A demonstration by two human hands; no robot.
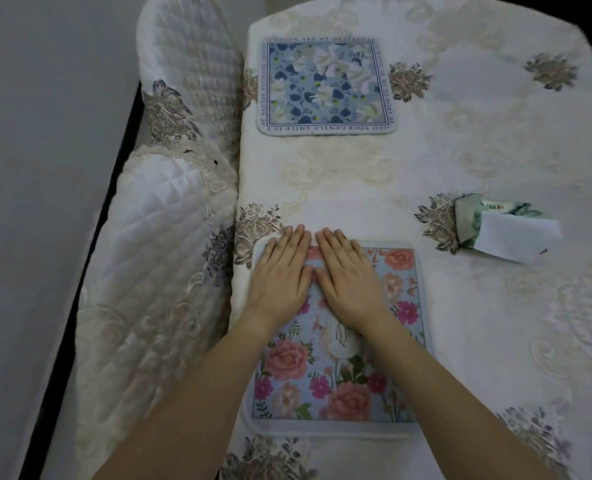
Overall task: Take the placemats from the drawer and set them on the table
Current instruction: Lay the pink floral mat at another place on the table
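A placemat with pink and peach roses on pale blue lies flat on the table near its front left edge. My left hand and my right hand rest side by side, palms down and fingers straight, on the far part of this mat, with the fingertips at its far edge. Neither hand grips anything. A second placemat with a blue and white flower pattern and a lettered border lies flat further back on the same side of the table. No drawer is in view.
The table wears a cream embroidered cloth. A tissue pack with a green print and a white sheet sticking out lies to the right. Two chairs with white quilted covers stand close against the table's left edge. Grey floor is at far left.
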